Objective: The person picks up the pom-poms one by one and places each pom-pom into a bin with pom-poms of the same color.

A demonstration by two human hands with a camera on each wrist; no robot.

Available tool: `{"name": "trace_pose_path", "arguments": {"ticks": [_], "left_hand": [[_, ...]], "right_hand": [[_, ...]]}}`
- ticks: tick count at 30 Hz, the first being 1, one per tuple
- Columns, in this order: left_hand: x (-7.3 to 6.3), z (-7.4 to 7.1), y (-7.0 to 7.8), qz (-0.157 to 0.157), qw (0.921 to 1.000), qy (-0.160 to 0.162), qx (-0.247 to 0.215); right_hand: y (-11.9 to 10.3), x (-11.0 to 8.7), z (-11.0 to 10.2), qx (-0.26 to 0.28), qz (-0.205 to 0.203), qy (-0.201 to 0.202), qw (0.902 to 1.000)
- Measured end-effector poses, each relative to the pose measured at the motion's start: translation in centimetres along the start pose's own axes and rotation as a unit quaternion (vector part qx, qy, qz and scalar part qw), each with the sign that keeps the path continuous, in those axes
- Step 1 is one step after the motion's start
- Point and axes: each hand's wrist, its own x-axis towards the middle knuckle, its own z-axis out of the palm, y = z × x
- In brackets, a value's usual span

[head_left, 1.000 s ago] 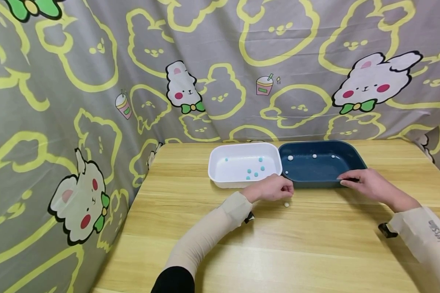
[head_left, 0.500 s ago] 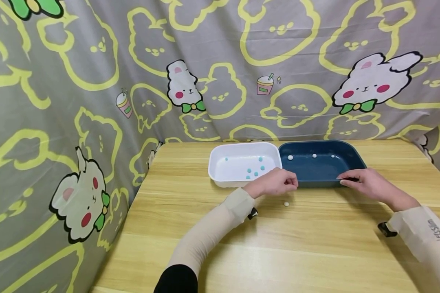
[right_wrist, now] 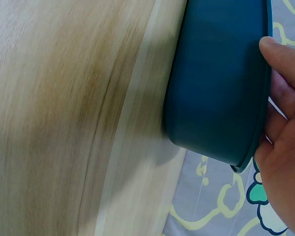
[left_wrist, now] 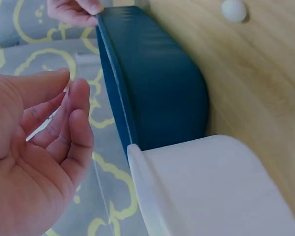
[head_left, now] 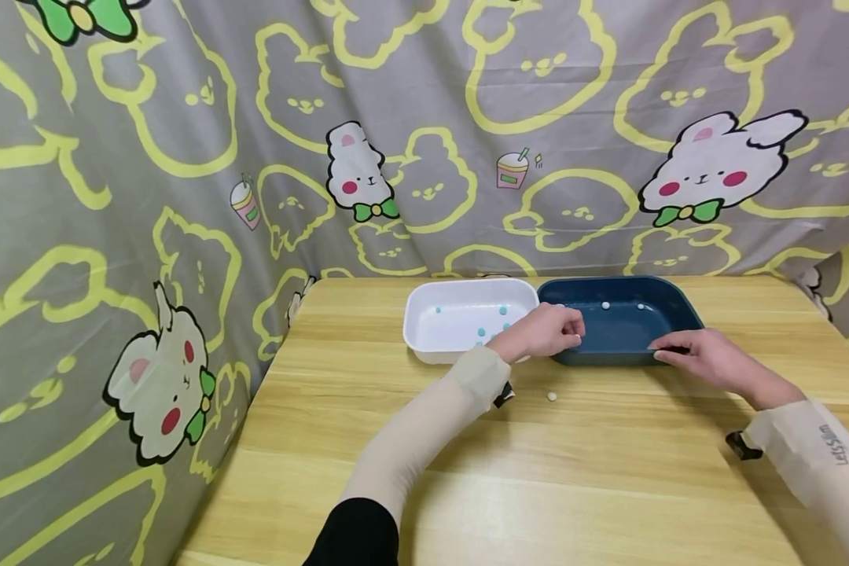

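Note:
My left hand is over the near left rim of the dark blue bin. In the left wrist view, the thumb and forefinger of the left hand come together around a pale speck, a small white ball mostly hidden by the fingertips. The right hand pinches the bin's near right rim; in the right wrist view its thumb lies on the outer wall, the other fingers behind the rim. Small white balls lie inside the blue bin. One white ball rests on the table before it.
A white bin adjoins the blue bin on its left and contains several small turquoise balls. Both bins stand near the back of the wooden table. A patterned grey curtain hangs behind and to the left.
The left hand has risen from close to the loose white ball and moved forward and right over the blue bin's rim. The right hand keeps its grip on that bin.

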Motion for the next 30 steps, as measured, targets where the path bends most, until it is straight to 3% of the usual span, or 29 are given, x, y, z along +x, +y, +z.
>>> {"name": "trace_pose_path", "arguments": {"ticks": [10,19,24,27,30], "left_hand": [[2.6,-0.8,0.0,-0.057,0.9968,-0.011,0.055],[4.0,-0.9,-1.1,-0.11,0.9918,-0.02,0.063],[4.7,-0.7,-1.4,-0.129,0.9892,-0.009,0.069],[4.4,-1.0,-1.5,-0.119,0.9903,0.004,0.07],[3.1,-1.5,-1.4,-0.085,0.9941,0.014,0.066]], "right_hand": [[0.1,-0.2,0.0,0.006,-0.001,0.0,1.0],[0.2,0.1,0.3,0.007,-0.015,0.006,0.9999],[0.2,0.0,0.4,0.013,-0.013,0.001,0.9998],[0.3,0.0,0.3,0.012,-0.009,-0.001,0.9999],[0.4,0.0,0.2,0.01,-0.006,0.001,0.9999]]}}
